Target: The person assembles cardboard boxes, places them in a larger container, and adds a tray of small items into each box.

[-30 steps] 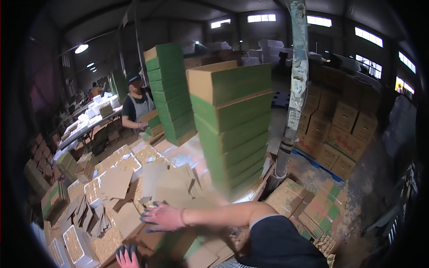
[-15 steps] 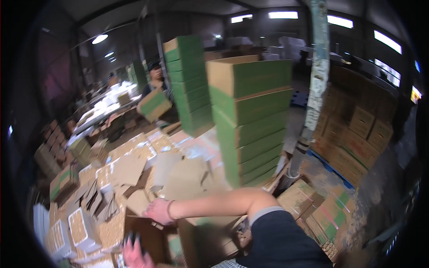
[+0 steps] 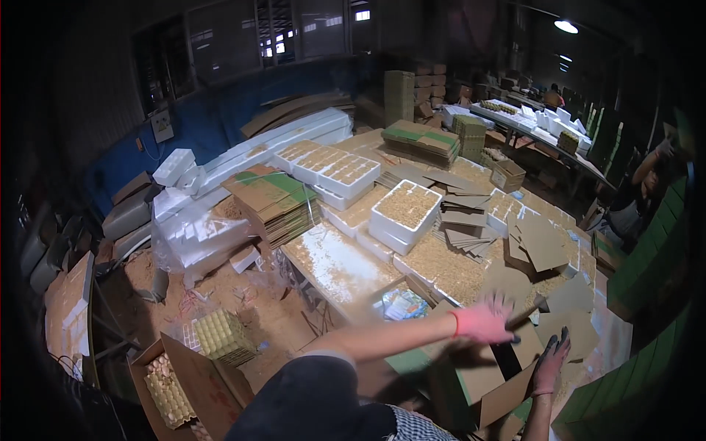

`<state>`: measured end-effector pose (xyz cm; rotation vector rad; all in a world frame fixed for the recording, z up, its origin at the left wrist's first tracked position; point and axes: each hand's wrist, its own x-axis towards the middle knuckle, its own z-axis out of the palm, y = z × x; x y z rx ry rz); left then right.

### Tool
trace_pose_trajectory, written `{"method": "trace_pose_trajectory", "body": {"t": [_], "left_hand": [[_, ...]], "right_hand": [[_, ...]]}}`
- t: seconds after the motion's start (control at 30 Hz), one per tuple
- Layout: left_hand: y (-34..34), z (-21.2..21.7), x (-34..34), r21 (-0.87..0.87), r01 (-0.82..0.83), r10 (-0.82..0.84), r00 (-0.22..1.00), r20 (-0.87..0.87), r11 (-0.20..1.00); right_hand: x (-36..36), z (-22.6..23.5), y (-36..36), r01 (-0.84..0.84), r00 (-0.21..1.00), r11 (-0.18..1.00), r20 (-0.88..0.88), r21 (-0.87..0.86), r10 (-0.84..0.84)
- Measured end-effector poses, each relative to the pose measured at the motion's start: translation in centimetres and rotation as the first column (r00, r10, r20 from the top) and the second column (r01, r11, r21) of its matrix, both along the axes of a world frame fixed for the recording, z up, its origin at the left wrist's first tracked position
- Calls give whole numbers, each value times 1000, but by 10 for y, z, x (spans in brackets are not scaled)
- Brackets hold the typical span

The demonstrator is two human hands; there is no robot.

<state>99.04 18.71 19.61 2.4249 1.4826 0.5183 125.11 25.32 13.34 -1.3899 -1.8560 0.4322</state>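
Note:
An open cardboard box (image 3: 482,378) with green bands stands in front of me at the lower right. My left hand (image 3: 487,320), in a pink glove, reaches across above the box's far side, fingers spread and slightly blurred. At the box's right side is my right hand (image 3: 550,366), gloved in pink with dark fingertips. Its fingers point up and lie stretched beside a raised flap; I cannot tell how firmly it touches. Neither hand visibly holds anything. Loose brown cardboard sheets (image 3: 540,244) lie just beyond the hands.
White foam boxes (image 3: 406,213) filled with tan grainy material cover the table. Flattened cartons (image 3: 268,202) are stacked left of them. Egg trays (image 3: 217,334) and an open carton (image 3: 173,389) stand lower left. Tall green cartons (image 3: 647,250) and another person (image 3: 625,213) are at right.
My view has swung left, so the tall green carton stacks now sit at the right edge. My left arm now reaches rightward over the box; my right hand has moved to its right side.

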Motion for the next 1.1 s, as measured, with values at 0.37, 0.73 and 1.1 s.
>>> {"method": "trace_pose_trajectory", "body": {"t": [0.37,0.73,1.1], "left_hand": [[14,-108,-101,52,178,-184,898,400,983],[-69,-76,-123,-794,45,795,-54,604,606],[-43,-28,-68,-687,-418,721,656,225,595]], "right_hand": [[10,-72,-117,-390,892,920,268,49,364],[-59,55,-94,-766,252,339,229,-547,940],[-25,-174,203,175,967,811,-57,-558,-248]]}}
